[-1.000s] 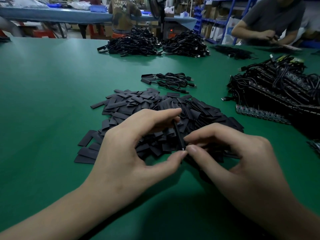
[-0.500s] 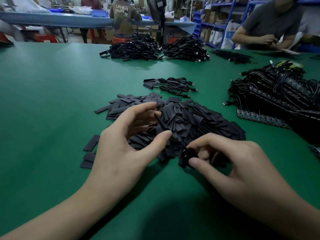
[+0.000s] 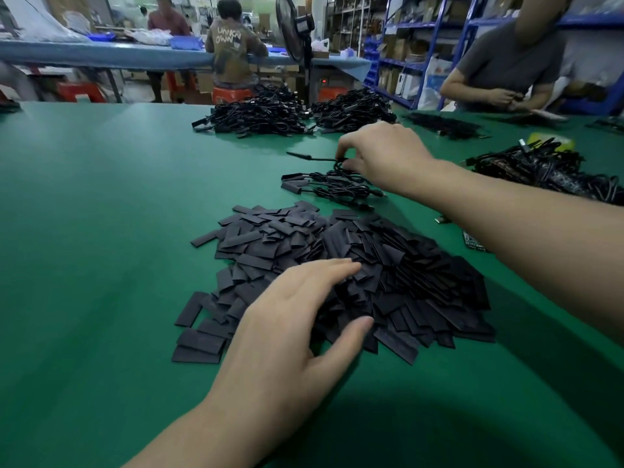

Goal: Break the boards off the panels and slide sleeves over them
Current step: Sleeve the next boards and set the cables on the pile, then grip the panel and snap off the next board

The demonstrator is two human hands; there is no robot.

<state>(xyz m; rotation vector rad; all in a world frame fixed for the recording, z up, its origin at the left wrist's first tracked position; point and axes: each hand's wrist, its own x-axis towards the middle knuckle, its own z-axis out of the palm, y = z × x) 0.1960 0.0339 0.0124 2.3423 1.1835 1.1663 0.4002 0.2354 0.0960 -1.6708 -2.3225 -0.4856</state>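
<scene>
Fingers (image 3: 342, 145) of the right hand (image 3: 388, 157) pinch a cable (image 3: 314, 159) just above more cables (image 3: 334, 189). Nearer, the left hand (image 3: 290, 322) lies flat on the sleeves (image 3: 405, 271), fingers loose.

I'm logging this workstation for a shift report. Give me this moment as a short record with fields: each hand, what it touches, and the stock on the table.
left hand: fingers straight, resting on the sleeve pile
right hand: pinches a black cable by the small cable bunch
sleeve pile: loose flat black sleeves, mid table
right side: heap of cables and boards
table: green surface
</scene>
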